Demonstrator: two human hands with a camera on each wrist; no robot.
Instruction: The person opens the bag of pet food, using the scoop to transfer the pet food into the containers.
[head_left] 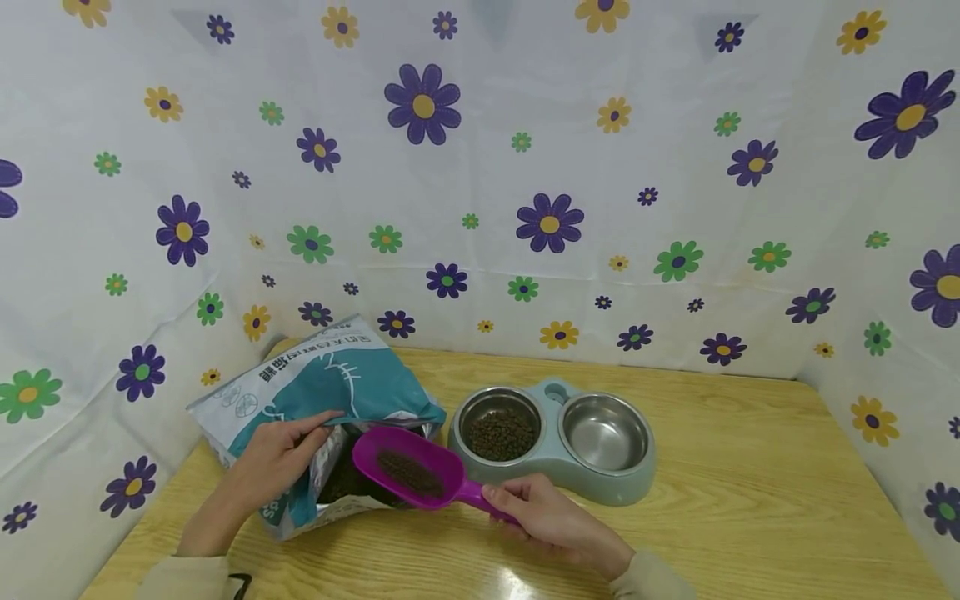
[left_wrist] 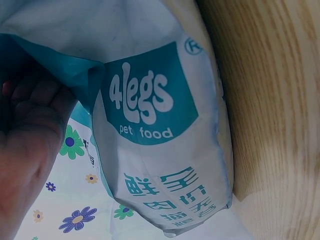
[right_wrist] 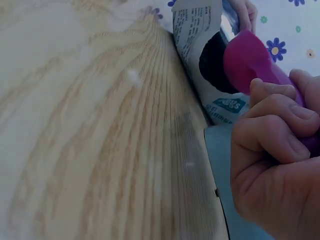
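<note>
A teal and white pet food bag lies on its side, its mouth facing the front right. My left hand grips the upper rim of that mouth, holding it up; in the left wrist view the fingers are partly shaded under the bag's edge. By its handle, my right hand holds a magenta scoop. Brown kibble lies in the scoop, whose bowl is at the bag's opening. From the right wrist view, fingers wrap round the scoop's handle.
Right of the bag stands a pale blue double feeder. Its left steel bowl holds kibble; the right steel bowl shows a bare bottom. Flower-printed cloth hangs behind and beside the wooden table.
</note>
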